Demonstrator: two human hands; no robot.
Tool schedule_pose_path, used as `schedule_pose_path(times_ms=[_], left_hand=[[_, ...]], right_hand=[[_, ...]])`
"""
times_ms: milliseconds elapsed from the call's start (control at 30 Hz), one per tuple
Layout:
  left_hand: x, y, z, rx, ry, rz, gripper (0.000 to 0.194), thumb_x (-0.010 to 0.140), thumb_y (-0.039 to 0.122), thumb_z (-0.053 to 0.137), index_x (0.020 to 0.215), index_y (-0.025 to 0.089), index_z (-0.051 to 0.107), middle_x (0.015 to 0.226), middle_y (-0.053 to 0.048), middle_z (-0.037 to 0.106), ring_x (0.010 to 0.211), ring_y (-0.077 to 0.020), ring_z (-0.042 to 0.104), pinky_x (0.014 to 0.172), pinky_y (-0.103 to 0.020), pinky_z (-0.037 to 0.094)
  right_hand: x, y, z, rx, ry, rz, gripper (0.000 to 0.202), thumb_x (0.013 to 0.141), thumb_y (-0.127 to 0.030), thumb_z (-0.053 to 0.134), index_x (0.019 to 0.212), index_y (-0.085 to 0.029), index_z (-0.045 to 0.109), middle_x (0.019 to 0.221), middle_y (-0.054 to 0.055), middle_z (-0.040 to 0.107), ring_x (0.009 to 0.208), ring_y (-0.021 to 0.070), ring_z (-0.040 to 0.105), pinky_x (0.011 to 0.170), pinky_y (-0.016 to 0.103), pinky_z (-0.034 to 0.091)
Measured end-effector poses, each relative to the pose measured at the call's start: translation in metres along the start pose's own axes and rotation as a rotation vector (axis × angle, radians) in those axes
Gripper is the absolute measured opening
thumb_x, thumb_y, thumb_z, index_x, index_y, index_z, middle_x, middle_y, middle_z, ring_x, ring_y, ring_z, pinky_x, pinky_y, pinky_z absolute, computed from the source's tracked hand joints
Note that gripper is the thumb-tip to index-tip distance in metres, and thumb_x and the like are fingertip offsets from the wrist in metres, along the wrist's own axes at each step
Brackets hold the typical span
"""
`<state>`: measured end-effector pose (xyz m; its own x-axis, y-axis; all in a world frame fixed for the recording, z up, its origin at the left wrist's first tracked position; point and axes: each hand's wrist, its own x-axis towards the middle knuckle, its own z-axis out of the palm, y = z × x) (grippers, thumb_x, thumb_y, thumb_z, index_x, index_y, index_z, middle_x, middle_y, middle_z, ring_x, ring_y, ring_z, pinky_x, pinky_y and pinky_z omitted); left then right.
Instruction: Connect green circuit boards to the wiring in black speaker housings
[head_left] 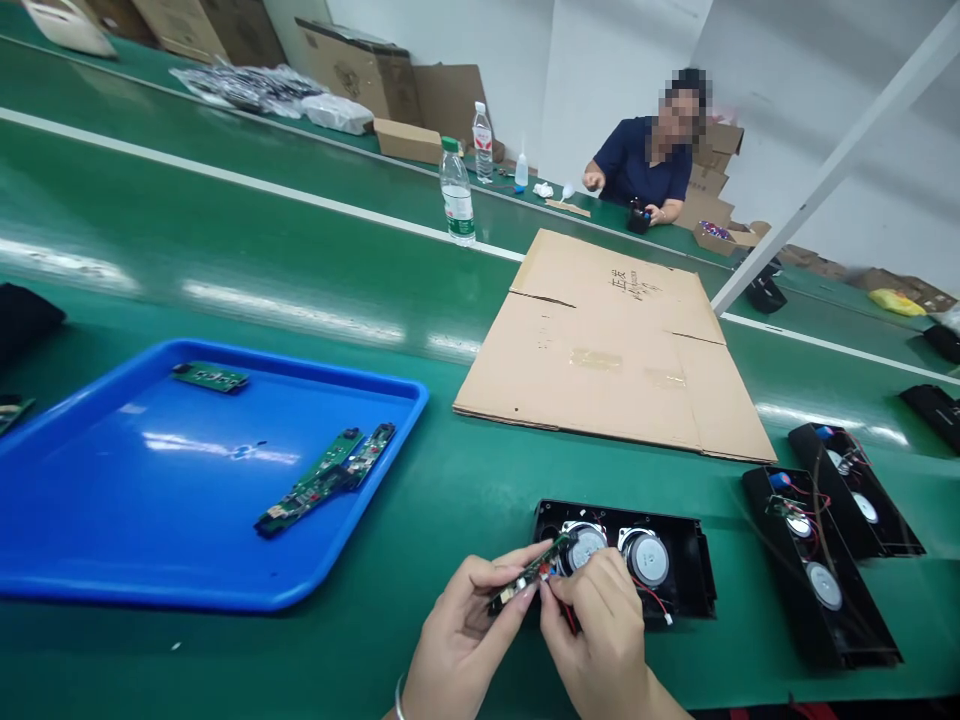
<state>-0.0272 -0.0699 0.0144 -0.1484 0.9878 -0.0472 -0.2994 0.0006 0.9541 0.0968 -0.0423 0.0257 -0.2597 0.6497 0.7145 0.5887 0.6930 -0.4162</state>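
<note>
Near the bottom edge, the left hand [459, 630] pinches a narrow green circuit board [529, 574] between thumb and curled fingers, tilted up to the right. Touching it, the right hand [600, 630] grips red wires [564, 610] at the board's end. Both hover just before a black plastic speaker housing [624, 556] lying on the green conveyor table [450, 480], beside a blue plastic tray [187, 480] and flat brown cardboard [615, 345]. Wrists angle inward.

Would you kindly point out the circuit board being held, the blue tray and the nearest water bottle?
circuit board [534, 574], head view, on the green strip between the fingers.
blue tray [150, 480], head view, on its bare floor.
water bottle [457, 195], head view, on its clear body above the label.
</note>
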Motion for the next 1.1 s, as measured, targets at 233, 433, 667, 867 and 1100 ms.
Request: schedule_pose_path(times_ms=[233, 433, 667, 867, 1100], left_hand=[[0.0000, 0.0059, 0.0035, 0.154, 0.055, 0.009, 0.023, 0.078, 0.031, 0.064, 0.098, 0.022, 0.067, 0.100, -0.006, 0.072, 0.094, -0.0217, 0.067, 0.082, -0.027, 0.056], [0.0018, 0.0047, -0.0036, 0.189, -0.092, 0.162, 0.020, 0.078, 0.020, 0.063, 0.094, 0.029, 0.071, 0.103, -0.003, 0.072, 0.097, -0.0210, 0.066, 0.083, -0.026, 0.055], [-0.0015, 0.0048, 0.0020, 0.134, -0.078, 0.065, 0.018, 0.079, 0.024, 0.065, 0.094, 0.030, 0.071, 0.104, 0.000, 0.071, 0.100, -0.0194, 0.064, 0.087, -0.024, 0.053], [-0.0014, 0.0033, -0.0021, 0.144, -0.076, -0.004, 0.018, 0.078, 0.032, 0.066, 0.095, 0.028, 0.071, 0.105, -0.003, 0.071, 0.099, -0.0215, 0.065, 0.086, -0.027, 0.054], [-0.0018, -0.0005, -0.0027, 0.128, -0.037, 0.004, 0.017, 0.078, 0.040, 0.063, 0.082, 0.027, 0.073, 0.097, -0.004, 0.074, 0.094, -0.0221, 0.067, 0.079, -0.028, 0.057]], right_hand=[[-0.0028, -0.0033, -0.0019, 0.039, 0.066, 0.003, 0.014, 0.084, -0.005, 0.050, 0.076, -0.016, 0.052, 0.058, -0.001, 0.051, 0.053, 0.0107, 0.043, 0.053, 0.027, 0.036], [-0.0030, -0.0035, -0.0037, -0.009, 0.036, -0.007, 0.015, 0.084, -0.005, 0.049, 0.075, -0.016, 0.051, 0.057, -0.001, 0.051, 0.052, 0.0112, 0.043, 0.053, 0.028, 0.037], [-0.0039, -0.0038, -0.0051, -0.008, 0.057, 0.016, 0.015, 0.085, -0.005, 0.049, 0.075, -0.016, 0.051, 0.056, -0.002, 0.050, 0.053, 0.0107, 0.041, 0.054, 0.029, 0.037], [-0.0060, -0.0008, -0.0047, -0.041, 0.028, -0.035, 0.015, 0.085, -0.003, 0.047, 0.078, -0.015, 0.052, 0.056, -0.002, 0.051, 0.052, 0.0100, 0.039, 0.055, 0.029, 0.037], [-0.0044, -0.0013, -0.0076, -0.032, 0.041, -0.055, 0.016, 0.086, -0.003, 0.046, 0.077, -0.014, 0.053, 0.056, -0.001, 0.053, 0.051, 0.0099, 0.040, 0.055, 0.028, 0.037]])
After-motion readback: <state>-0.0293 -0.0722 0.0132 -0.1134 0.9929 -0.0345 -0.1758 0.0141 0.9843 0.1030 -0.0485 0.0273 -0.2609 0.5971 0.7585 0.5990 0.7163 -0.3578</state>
